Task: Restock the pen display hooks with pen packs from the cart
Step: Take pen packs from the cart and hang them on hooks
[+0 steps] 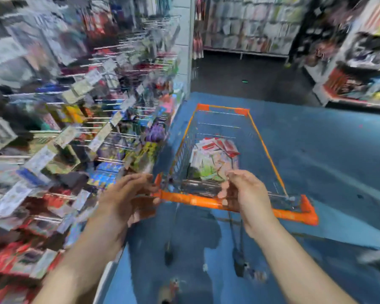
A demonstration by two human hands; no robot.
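A wire cart with an orange rim and handle stands in front of me on the blue floor. Several pen packs lie in a heap at its bottom. My left hand hovers at the left end of the handle, fingers loosely curled, holding nothing. My right hand is over the handle's middle, fingers bent downward, with nothing plainly in it. The pen display hooks fill the left side, hung with blurred packs and price tags.
The display's white base edge runs along the floor at my left. Shelves of stationery line the back wall and more shelving stands at the right. Blue floor lies to the right of the cart.
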